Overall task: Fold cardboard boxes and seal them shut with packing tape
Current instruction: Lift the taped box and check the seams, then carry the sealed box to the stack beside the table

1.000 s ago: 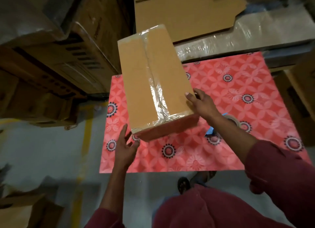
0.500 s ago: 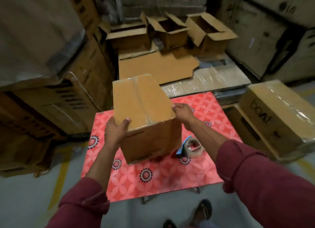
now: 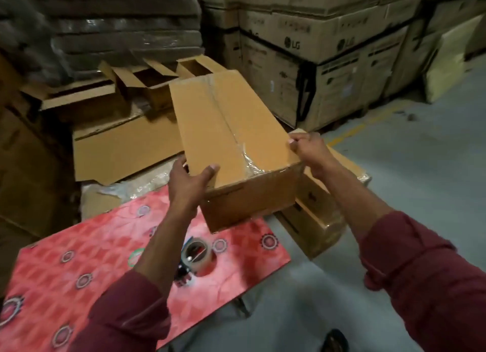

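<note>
A closed brown cardboard box with clear tape along its top seam is held in the air above the far right corner of the red patterned table. My left hand grips its near left corner, thumb on top. My right hand grips the near right top edge. A roll of clear packing tape on a dispenser lies on the table, below my left forearm.
Wrapped cartons sit on the floor just right of the table, under the held box. Open empty boxes and flat cardboard sheets lie behind the table. Tall stacked cartons stand at the back. Grey floor spreads to the right.
Both hands have lifted the taped box off the table and carried it up and to the right. The view has swung right with it; the tape roll stays on the table.
</note>
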Motion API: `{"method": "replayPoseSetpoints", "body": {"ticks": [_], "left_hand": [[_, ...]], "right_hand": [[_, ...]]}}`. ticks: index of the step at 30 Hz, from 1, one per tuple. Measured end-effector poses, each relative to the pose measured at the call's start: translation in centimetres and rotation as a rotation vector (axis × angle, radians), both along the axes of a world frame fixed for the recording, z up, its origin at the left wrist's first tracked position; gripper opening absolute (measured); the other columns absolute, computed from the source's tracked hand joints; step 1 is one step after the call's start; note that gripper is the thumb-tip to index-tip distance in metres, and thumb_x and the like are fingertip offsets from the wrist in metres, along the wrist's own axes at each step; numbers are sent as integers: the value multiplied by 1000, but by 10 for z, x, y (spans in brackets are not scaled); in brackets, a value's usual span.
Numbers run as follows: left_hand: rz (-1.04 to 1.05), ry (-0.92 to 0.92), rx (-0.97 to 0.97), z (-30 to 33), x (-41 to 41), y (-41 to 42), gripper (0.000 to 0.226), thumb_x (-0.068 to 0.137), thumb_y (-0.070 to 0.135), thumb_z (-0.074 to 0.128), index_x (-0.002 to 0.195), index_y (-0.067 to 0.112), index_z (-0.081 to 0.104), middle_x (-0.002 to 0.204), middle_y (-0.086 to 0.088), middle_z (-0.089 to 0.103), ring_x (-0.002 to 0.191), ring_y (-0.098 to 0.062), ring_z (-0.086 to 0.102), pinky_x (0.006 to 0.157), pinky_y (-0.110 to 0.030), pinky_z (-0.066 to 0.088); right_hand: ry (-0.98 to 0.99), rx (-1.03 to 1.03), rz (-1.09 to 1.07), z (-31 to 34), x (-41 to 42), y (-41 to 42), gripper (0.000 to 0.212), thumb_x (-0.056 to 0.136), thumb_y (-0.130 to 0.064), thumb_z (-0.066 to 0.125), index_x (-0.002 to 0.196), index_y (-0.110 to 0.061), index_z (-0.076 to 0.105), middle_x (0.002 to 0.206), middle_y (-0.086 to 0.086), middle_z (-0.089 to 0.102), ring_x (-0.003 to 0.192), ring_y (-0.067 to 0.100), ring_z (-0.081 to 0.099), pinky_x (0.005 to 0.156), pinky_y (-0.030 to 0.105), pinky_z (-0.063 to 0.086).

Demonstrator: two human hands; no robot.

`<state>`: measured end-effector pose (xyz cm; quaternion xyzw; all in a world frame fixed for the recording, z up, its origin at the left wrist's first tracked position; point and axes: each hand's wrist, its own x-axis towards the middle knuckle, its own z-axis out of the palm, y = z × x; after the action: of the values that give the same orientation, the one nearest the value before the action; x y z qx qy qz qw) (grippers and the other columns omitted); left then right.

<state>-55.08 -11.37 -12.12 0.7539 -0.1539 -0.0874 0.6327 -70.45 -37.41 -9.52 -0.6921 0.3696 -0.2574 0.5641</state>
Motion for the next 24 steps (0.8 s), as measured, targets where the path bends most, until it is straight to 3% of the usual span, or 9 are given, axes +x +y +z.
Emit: {"method": "replayPoseSetpoints", "body": {"ticks": [5, 8, 11, 14, 16, 19, 20, 24], "left_hand": [[-109, 118, 22, -45, -104, -116, 56, 63, 41, 96, 112, 23, 74, 101, 6, 81, 92, -16, 78, 90, -50, 63], [-75, 219, 69, -78, -148, -146, 46, 64, 40, 98, 102, 23, 78, 94, 6, 81, 88, -17, 79, 88, -50, 63], [-7, 363, 114, -111, -171, -154, 50, 63, 40, 100, 102, 19, 78, 92, 4, 81, 87, -20, 79, 87, -50, 64], [35, 441, 188, -144, -180, -156, 71, 53, 62, 98, 106, 20, 77, 98, 3, 81, 91, -22, 79, 85, -50, 64], [71, 462, 220, -173, -184, -160, 81, 51, 70, 96, 112, 22, 74, 103, 4, 80, 95, -22, 78, 86, -49, 63], [109, 486, 244, -195, -190, -176, 62, 58, 56, 90, 104, 20, 71, 96, 5, 79, 89, -21, 77, 84, -47, 64], [117, 511, 255, -204, -192, -181, 61, 55, 51, 89, 102, 19, 69, 95, 3, 79, 88, -23, 77, 84, -48, 64], [196, 674, 256, -245, -200, -185, 77, 50, 34, 95, 118, 9, 67, 101, -4, 79, 88, -25, 77, 85, -47, 65]], "right_hand": [[171, -35, -43, -27, -106, -135, 41, 84, -26, 66, 122, -17, 75, 119, 2, 74, 107, 23, 69, 99, 47, 57], [279, -34, 48, -44, -142, -167, 33, 91, -13, 64, 122, -11, 74, 120, 4, 72, 102, 25, 68, 97, 50, 57], [369, -70, 152, -70, -149, -183, 31, 85, -4, 59, 112, 3, 73, 123, 20, 70, 110, 43, 64, 92, 58, 54], [433, -53, 195, -103, -140, -195, 31, 83, -2, 58, 109, 2, 74, 120, 15, 73, 92, 33, 70, 71, 47, 57], [462, -8, 209, -125, -134, -200, 27, 87, -1, 56, 105, 1, 76, 103, 14, 76, 68, 19, 60, 55, 30, 45], [512, 48, 216, -157, -128, -205, 19, 93, -4, 58, 94, -1, 77, 70, 1, 62, 59, 13, 46, 55, 25, 35], [526, 62, 218, -170, -128, -206, 18, 95, -6, 60, 93, -7, 78, 69, -3, 60, 59, 11, 47, 56, 25, 36], [585, 230, 249, -223, -140, -199, 34, 102, -20, 64, 135, -11, 66, 118, 7, 72, 100, 22, 69, 85, 33, 55]]}}
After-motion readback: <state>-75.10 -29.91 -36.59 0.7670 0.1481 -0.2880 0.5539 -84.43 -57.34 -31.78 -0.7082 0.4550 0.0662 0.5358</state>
